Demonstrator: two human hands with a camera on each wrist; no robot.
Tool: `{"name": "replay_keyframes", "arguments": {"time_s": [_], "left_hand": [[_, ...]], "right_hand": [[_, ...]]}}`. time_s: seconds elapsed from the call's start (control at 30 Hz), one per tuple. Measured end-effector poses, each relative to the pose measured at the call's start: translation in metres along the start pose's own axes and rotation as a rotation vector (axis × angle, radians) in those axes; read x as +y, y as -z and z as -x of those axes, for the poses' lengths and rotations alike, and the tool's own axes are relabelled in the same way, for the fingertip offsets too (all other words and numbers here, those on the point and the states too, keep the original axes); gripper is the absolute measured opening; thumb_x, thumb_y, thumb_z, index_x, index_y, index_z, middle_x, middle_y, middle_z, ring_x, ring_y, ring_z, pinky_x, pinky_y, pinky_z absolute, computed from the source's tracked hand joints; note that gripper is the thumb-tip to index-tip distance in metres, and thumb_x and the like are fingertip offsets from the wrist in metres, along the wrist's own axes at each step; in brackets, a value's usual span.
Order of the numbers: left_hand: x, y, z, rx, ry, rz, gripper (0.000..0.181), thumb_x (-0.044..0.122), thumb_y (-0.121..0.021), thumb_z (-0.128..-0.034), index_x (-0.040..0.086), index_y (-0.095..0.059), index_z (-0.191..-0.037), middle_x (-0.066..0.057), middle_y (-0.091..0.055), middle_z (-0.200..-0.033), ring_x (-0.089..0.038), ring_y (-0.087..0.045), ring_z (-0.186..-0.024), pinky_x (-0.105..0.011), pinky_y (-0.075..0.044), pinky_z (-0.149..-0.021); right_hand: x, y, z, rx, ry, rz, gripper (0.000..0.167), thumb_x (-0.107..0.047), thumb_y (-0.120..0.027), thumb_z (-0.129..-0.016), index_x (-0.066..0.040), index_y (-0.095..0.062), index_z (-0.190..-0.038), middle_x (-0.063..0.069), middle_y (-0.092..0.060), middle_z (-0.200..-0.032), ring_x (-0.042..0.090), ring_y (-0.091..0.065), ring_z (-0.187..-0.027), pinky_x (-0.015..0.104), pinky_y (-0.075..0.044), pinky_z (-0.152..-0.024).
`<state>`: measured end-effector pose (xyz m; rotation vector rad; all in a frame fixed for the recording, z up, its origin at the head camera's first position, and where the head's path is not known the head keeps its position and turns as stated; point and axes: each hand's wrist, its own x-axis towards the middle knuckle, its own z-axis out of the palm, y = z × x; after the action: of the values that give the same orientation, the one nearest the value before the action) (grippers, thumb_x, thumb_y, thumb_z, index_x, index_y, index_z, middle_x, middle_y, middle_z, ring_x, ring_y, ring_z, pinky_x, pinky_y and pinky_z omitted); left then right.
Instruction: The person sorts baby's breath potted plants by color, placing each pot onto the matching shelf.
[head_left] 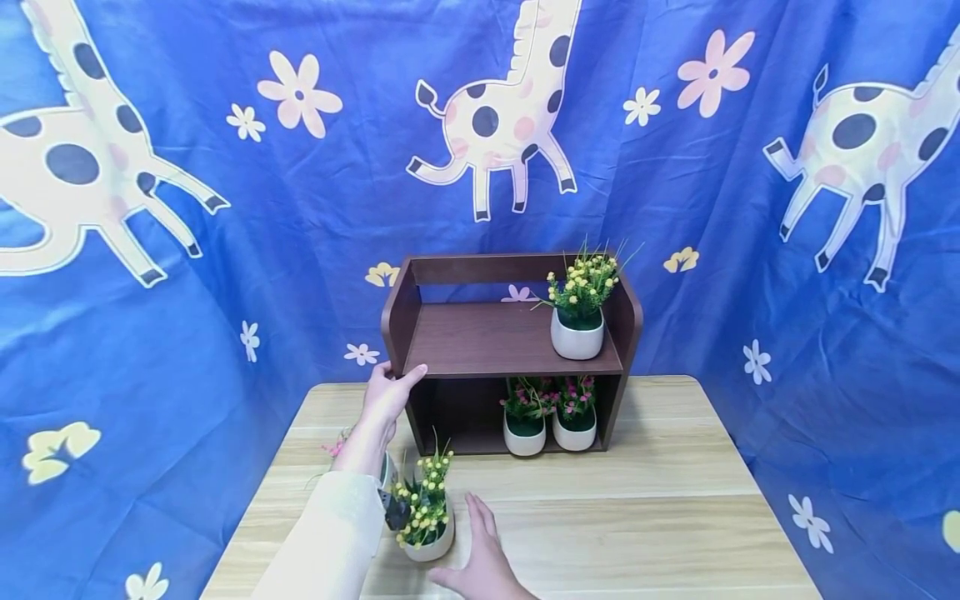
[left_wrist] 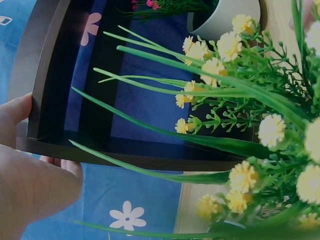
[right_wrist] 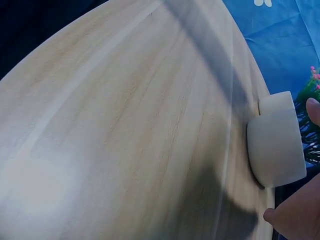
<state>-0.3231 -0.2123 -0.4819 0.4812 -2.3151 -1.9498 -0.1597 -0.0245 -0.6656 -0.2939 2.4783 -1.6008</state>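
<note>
At its left side panel, the dark brown shelf (head_left: 517, 333) is gripped by my left hand (head_left: 386, 400). In the left wrist view the thumb and fingers of that hand (left_wrist: 40, 185) lie on either side of the shelf's edge (left_wrist: 125, 159). My right hand (head_left: 487, 558), fingers extended and holding nothing, is over the table just right of a white pot (head_left: 433, 546) with yellow flowers (head_left: 427, 500). In the right wrist view my right hand (right_wrist: 297, 210) is beside a white pot (right_wrist: 275, 145).
A white pot (head_left: 577, 337) with yellow flowers stands on the upper board's right end. Two white pots (head_left: 525, 437) (head_left: 575, 433) with pink flowers stand in the lower compartment. Another pot (head_left: 388, 471) with pink flowers (head_left: 335, 446) is partly behind my left forearm. Blue cloth (head_left: 337, 208) surrounds the wooden table (head_left: 600, 517).
</note>
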Motion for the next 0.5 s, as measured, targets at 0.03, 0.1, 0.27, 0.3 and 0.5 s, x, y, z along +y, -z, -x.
{"name": "replay_keyframes", "arguments": {"time_s": [0.03,0.1,0.27,0.3,0.5], "left_hand": [[0.0,0.0,0.0,0.0,-0.001,0.001,0.085,0.033,-0.077,-0.1002,-0.003,-0.03,-0.162,-0.028,-0.039,-0.17,-0.04,-0.038,-0.159,-0.052,-0.03,-0.137],[0.0,0.0,0.0,-0.001,-0.001,0.005,0.085,0.033,-0.077,-0.1002,-0.003,-0.031,-0.162,-0.028,-0.039,-0.17,-0.04,-0.039,-0.159,-0.052,-0.029,-0.137],[0.002,0.0,0.001,0.001,0.003,0.011,0.085,0.032,-0.078,-0.1001,-0.003,-0.031,-0.162,-0.028,-0.039,-0.17,-0.039,-0.039,-0.159,-0.052,-0.03,-0.137],[0.003,0.0,0.001,0.001,0.004,0.008,0.085,0.033,-0.078,-0.1001,-0.003,-0.031,-0.162,-0.028,-0.039,-0.17,-0.039,-0.039,-0.159,-0.052,-0.03,-0.137],[0.003,0.001,0.002,0.0,0.006,-0.006,0.085,0.034,-0.077,-0.1004,-0.003,-0.031,-0.162,-0.028,-0.037,-0.171,-0.041,-0.037,-0.16,-0.053,-0.029,-0.137]], "right_hand": [[0.0,-0.002,-0.001,0.0,0.001,0.001,0.132,-0.037,-0.102,-0.071,-0.007,-0.021,-0.172,0.022,-0.025,-0.176,0.055,-0.039,-0.154,0.07,-0.047,-0.118],[-0.001,-0.006,-0.003,0.001,-0.008,-0.002,0.136,-0.038,-0.102,-0.07,-0.007,-0.019,-0.172,0.023,-0.023,-0.177,0.055,-0.038,-0.155,0.07,-0.046,-0.118],[-0.004,-0.013,-0.009,0.009,-0.038,-0.028,0.142,-0.04,-0.104,-0.069,-0.007,-0.014,-0.174,0.026,-0.021,-0.178,0.059,-0.035,-0.155,0.072,-0.042,-0.12],[-0.004,-0.014,-0.011,0.012,-0.038,-0.027,0.143,-0.04,-0.104,-0.069,-0.007,-0.013,-0.174,0.026,-0.021,-0.178,0.059,-0.035,-0.155,0.072,-0.042,-0.121],[-0.003,-0.021,-0.019,0.033,-0.018,0.012,0.145,-0.038,-0.105,-0.065,-0.008,-0.013,-0.174,0.027,-0.023,-0.177,0.058,-0.038,-0.154,0.07,-0.042,-0.122]]}}
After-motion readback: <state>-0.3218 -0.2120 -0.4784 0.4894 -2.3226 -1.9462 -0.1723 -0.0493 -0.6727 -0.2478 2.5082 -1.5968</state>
